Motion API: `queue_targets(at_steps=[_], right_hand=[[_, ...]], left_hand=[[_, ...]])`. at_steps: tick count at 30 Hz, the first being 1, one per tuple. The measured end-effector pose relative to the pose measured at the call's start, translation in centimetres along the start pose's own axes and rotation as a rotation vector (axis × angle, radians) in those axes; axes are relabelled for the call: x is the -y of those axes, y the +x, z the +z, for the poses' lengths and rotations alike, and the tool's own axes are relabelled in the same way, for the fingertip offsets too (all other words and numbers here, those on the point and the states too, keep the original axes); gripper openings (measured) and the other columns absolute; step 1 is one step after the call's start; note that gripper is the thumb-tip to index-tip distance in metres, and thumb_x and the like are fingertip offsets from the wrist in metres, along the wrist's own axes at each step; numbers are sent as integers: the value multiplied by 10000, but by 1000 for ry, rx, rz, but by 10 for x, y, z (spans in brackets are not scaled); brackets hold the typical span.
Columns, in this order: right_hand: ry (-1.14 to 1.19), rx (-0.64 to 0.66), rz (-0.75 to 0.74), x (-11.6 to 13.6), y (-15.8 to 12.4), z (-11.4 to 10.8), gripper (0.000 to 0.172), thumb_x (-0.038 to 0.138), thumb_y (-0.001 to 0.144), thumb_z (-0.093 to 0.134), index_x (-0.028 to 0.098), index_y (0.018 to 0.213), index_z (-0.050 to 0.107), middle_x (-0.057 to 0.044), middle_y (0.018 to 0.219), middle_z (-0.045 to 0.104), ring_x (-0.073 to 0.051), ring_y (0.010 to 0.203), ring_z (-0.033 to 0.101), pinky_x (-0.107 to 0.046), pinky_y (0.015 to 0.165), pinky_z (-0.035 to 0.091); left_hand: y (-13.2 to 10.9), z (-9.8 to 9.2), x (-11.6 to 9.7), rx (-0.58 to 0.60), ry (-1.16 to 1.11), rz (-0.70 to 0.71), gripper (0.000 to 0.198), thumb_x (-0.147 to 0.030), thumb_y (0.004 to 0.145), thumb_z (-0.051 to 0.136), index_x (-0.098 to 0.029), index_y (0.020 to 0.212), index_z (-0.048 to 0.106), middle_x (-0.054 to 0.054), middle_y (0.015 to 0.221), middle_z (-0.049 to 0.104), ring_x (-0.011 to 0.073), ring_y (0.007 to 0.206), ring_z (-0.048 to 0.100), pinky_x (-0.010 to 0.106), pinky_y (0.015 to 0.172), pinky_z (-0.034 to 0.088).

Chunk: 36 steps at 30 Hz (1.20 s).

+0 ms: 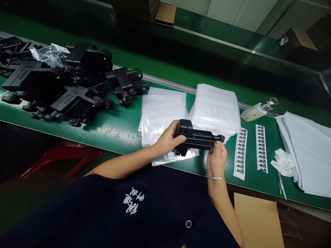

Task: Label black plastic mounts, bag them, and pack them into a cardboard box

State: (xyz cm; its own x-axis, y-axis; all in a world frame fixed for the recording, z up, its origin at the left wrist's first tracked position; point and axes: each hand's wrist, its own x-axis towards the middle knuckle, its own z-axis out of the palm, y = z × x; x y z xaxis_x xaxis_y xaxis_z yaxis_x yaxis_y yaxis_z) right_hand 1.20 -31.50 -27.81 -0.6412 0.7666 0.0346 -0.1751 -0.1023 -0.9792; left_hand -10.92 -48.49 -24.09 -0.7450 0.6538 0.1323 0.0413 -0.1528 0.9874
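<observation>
A black plastic part [198, 138] is held level just above the green table's near edge. My left hand [167, 140] is wrapped round its thick left end. At the part's narrow right tip, my right hand [216, 159] grips with its fingers from below. A thin bangle circles my right wrist. Under the part lie clear plastic bags [161, 113], partly hidden by it and by my left hand.
A pile of black plastic parts [55, 82] fills the table's left. A second bag stack [217, 108] lies behind the held part. Two label strips [261, 148], a pump bottle [257, 110], a crumpled wipe [283, 162] and white sheets [309, 151] sit right. A red stool [59, 162] stands below left.
</observation>
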Motion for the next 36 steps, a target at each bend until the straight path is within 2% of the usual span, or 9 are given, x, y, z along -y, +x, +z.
queue_targets(at_steps=[5,10,13,18,22,25,28,32,36], right_hand=[[-97,148,-31,-2,-8,4,504,614,940,391,214,996,692,-75,1011,683,-213,990,639,-421,937,494],[-612,539,-538,5,-38,12,373,495,954,480,325,1240,647,-73,1275,615,-269,1218,555,-597,1135,271],[-666,553,-713,13,-47,15,316,403,968,491,367,1250,630,-50,1265,629,-257,1216,556,-629,1158,181],[-143,326,-203,26,-36,14,487,515,898,568,304,1334,521,-95,1259,619,-260,1180,598,-529,1028,465],[239,169,216,19,-21,12,408,548,825,642,244,1097,616,-49,1034,708,-202,950,681,-413,862,579],[382,85,366,9,-16,10,401,572,822,610,237,1038,652,-25,1008,733,-201,1011,674,-389,899,568],[436,149,507,1,-20,9,465,637,795,592,244,1032,665,-21,1019,740,-234,1087,659,-414,922,560],[464,198,577,-3,-29,11,442,634,777,624,263,1014,667,-11,1026,739,-238,1085,659,-419,922,562],[520,144,494,-2,-31,5,422,604,768,665,258,1009,673,-6,1006,736,-200,977,685,-354,814,597]], left_hand=[[13,-6,0,-193,-232,-127,596,-646,701,720,-167,1036,606,63,966,677,208,920,638,288,790,493],[34,-12,-1,-456,-620,-399,406,-563,795,657,-170,895,622,1,693,661,168,735,657,257,686,509],[35,-9,-3,-446,-685,-442,371,-531,823,638,-166,892,634,10,690,677,182,759,675,275,726,527],[25,5,-7,-264,-526,-370,488,-604,791,656,-147,962,643,54,837,709,220,894,675,306,787,531],[14,12,-20,149,-242,-163,719,-604,732,724,-168,1284,571,127,1268,627,304,1233,539,370,1014,437],[9,15,-29,442,-67,-104,935,-497,739,758,-275,1517,288,127,1444,489,321,1310,475,413,1053,401],[14,20,-34,427,168,-81,953,-395,766,741,-319,1540,190,108,1344,569,273,1166,574,396,965,454],[29,27,-35,276,277,-45,440,-462,901,541,-219,1264,597,73,1088,679,182,886,630,304,787,499],[29,20,-33,339,265,-13,521,-553,938,437,-217,1315,562,103,1159,668,164,800,640,274,677,512]])
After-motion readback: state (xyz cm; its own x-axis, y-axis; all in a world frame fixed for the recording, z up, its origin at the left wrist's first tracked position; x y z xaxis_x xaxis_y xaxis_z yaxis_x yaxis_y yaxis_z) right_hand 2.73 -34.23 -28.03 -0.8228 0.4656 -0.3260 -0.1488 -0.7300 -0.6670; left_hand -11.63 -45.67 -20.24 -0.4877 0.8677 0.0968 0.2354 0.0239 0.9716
